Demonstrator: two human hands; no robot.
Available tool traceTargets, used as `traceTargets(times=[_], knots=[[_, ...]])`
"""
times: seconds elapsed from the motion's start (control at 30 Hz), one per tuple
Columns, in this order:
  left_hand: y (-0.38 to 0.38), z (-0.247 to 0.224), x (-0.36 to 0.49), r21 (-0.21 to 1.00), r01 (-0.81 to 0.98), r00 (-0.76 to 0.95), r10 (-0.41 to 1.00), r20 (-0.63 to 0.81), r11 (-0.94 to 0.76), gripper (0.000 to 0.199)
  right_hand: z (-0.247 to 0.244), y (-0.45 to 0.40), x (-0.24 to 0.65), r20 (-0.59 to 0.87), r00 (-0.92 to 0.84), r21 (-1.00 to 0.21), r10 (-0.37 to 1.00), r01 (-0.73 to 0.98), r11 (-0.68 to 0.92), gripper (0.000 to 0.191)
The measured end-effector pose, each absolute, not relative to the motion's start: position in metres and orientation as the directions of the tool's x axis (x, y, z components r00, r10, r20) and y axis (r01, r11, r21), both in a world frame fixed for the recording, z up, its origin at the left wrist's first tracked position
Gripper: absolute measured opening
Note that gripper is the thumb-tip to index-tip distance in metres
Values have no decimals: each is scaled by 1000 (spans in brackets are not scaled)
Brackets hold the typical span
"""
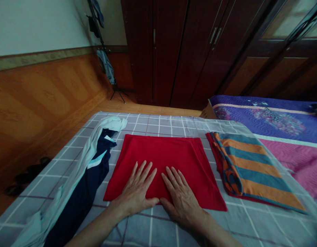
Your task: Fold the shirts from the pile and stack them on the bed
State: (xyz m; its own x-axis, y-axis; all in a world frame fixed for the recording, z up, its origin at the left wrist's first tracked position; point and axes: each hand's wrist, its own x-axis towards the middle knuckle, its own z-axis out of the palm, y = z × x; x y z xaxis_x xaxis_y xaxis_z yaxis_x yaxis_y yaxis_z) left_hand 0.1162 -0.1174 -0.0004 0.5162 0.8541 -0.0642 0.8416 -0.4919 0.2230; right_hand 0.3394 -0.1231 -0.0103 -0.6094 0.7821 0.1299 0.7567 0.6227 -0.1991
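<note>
Head view: I saw the left hand (134,192) and right hand (182,197) lying flat on a red cloth (163,151), fingers spread and clasping nothing, thumb tips meeting or nearly so by its near edge. That cloth lay smooth in the middle of a grey checked cover (158,125). Dark-blue (81,195) and pale garments (74,174) lay to its left, a folded striped garment (261,168) to its right. Beyond stood a dark wardrobe (171,51).
</note>
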Motion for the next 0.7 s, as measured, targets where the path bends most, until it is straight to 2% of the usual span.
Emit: traceTargets(times=[0.13,0.3,0.4,0.5,0.7], knots=[[-123,-1,103,189,861,489,870,-57,-472,91,-13,-127,359,167,-583,-138,795,785,604,73],[-146,-18,51,80,956,280,959,54,-283,80,-26,-145,425,281,-374,-55,884,913,404,84],[-153,-18,34,51,969,238,969,60,-241,78,-29,-149,444,307,-329,-36,893,934,356,84],[-140,-6,45,59,957,283,958,54,-285,78,-23,-138,426,344,-348,-54,872,920,388,81],[-101,5,77,109,926,365,931,2,-363,77,-17,-101,377,256,-468,-123,846,852,508,67]])
